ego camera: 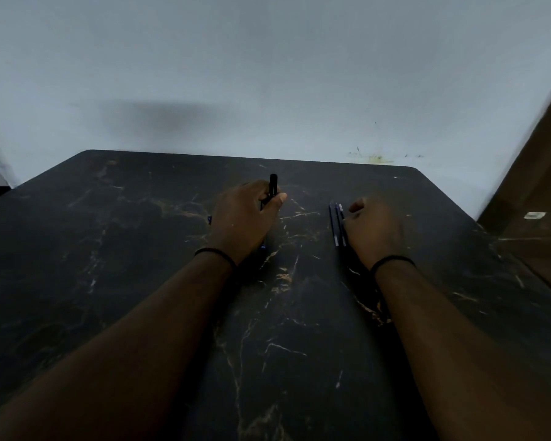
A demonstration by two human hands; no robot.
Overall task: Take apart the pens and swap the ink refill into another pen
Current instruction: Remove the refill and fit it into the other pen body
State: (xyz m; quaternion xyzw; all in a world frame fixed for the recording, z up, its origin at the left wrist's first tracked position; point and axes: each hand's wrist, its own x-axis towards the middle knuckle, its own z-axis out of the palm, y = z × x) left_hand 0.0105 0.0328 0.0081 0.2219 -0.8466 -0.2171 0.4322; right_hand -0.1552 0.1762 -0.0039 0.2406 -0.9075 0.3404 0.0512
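Observation:
My left hand (242,218) grips a black pen (273,185) that sticks up past the fingers, thumb pressed against its barrel. A small blue bit (209,219) shows at the hand's left edge and another under its heel; what they are is unclear. My right hand (374,230) rests on the table with curled fingers and holds nothing that I can see. Just left of it lie two or three thin blue pens or refills (337,224), side by side and pointing away from me, touching or nearly touching the hand's edge.
The black marble-patterned table (140,249) runs up to a pale wall (268,74). A brown wooden door or cabinet (541,186) stands at the right edge. Both wrists wear thin black bands.

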